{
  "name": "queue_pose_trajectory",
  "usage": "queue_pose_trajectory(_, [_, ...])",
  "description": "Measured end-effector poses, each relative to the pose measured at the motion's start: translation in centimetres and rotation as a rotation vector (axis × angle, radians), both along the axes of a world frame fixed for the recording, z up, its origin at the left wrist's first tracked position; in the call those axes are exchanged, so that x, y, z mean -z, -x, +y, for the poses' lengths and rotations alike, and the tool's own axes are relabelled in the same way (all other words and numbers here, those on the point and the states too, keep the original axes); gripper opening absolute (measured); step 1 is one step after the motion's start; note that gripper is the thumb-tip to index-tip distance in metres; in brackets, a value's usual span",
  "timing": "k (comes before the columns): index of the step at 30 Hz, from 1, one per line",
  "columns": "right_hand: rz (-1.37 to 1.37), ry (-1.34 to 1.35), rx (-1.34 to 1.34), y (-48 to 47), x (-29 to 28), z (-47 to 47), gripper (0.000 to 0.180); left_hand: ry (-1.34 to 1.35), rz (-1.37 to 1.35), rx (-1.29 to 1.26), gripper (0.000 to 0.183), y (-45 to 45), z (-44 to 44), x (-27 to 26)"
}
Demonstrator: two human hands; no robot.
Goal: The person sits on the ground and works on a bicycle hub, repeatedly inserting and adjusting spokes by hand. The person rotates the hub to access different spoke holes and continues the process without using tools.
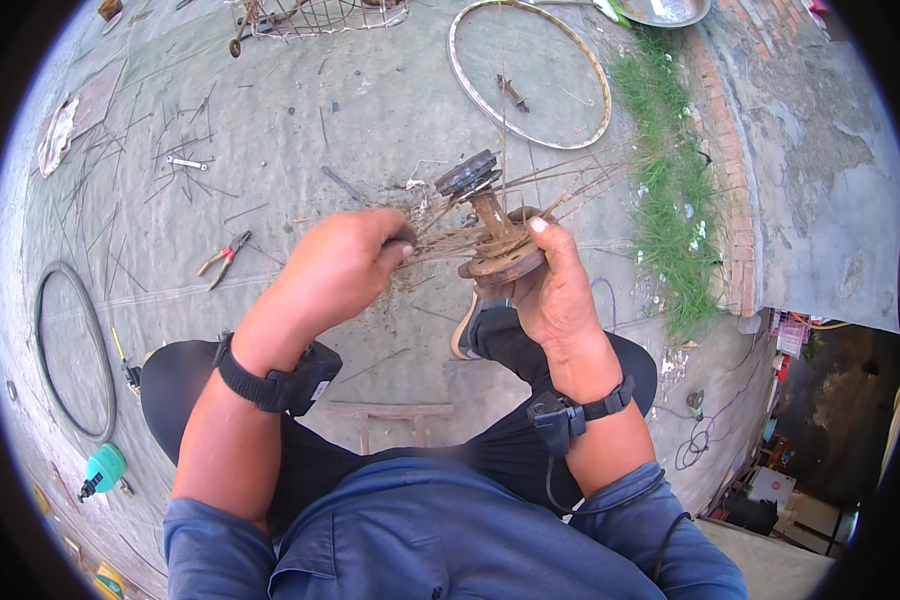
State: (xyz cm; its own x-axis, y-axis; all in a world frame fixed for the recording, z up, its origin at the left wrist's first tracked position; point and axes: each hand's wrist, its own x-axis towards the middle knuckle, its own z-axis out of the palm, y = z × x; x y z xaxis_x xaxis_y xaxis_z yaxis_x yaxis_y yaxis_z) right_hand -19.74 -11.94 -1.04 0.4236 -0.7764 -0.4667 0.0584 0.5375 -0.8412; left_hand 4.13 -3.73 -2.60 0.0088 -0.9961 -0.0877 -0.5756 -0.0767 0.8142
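A rusty bicycle wheel hub (493, 214) is tilted in front of me, with a dark sprocket cluster (466, 174) at its upper end. My right hand (559, 289) grips the wide round flange (506, 264) at its lower end, thumb on top. Thin rusty spokes (585, 180) fan out from the hub to both sides. At the left, my left hand (352, 259) pinches the ends of several spokes (442, 244) between thumb and fingers. Its fingertips are partly hidden, so how many spokes it holds cannot be made out.
Pliers (225, 259) and a wrench (187, 163) lie left among loose spokes. A bare wheel rim (456, 67) lies ahead, around a rusty axle part (511, 94). A tyre (45, 352) and a green spray bottle (105, 466) are far left. Grass (667, 187) and a brick edge (727, 202) run along the right.
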Motion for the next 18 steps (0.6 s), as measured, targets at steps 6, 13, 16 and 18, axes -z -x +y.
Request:
queue_pose_trajectory(6, [-0.032,0.022,0.012,-0.9,-0.3,1.0,0.045,0.126,-0.242,-0.079,0.014,-0.6,0.1,0.3])
queue_pose_trajectory(13, [0.022,0.166,0.046,-1.9,-0.2,1.5,0.049,0.065,-0.160,-0.087,0.013,-0.1,0.4,-0.5])
queue_pose_trajectory(16, [0.033,0.222,0.042,-1.6,0.6,1.4,0.052,-0.130,0.056,-0.112,0.017,0.3,0.4,-1.0])
queue_pose_trajectory(18, [0.030,0.227,0.057,-1.4,0.9,1.4,0.053,-0.254,0.248,-0.150,0.019,0.7,0.4,-1.1])
